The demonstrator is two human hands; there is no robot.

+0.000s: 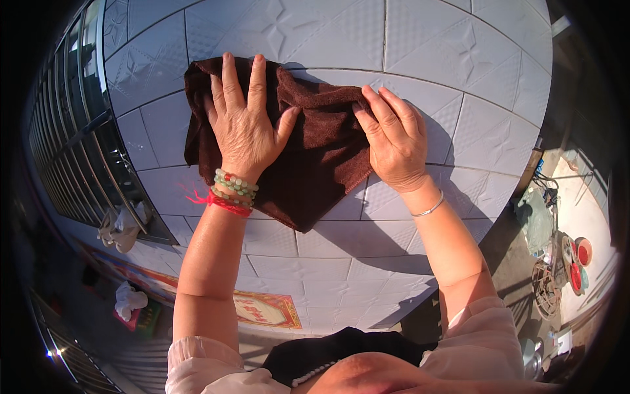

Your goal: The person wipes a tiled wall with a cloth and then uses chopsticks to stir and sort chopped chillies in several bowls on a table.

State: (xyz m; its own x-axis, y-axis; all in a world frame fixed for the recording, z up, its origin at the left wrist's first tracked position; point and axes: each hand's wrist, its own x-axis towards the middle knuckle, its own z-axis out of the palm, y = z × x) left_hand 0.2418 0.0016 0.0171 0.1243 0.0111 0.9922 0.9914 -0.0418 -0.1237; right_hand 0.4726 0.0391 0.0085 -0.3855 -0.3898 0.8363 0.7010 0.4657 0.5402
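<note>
A dark brown cloth [315, 157] is spread in folds against a wall of pale embossed tiles [420, 39]. My left hand [246, 125] lies on its upper left part, palm down with the fingers spread. Bunched fabric runs across to the upper right corner, where my right hand [397, 138] has its fingers closed on the edge; the thumb is hidden. Below, the cloth hangs to a point. Beaded bracelets [236, 187] and a red string circle my left wrist, and a metal bangle [430, 203] is on my right.
A barred window [75, 125] borders the tiles on the left, with a pale bag-like item [121, 226] hanging at its lower corner. A red and yellow printed panel [266, 308] is low on the wall. Basins [581, 262] and a round wire-like frame [548, 289] stand on the ground at right.
</note>
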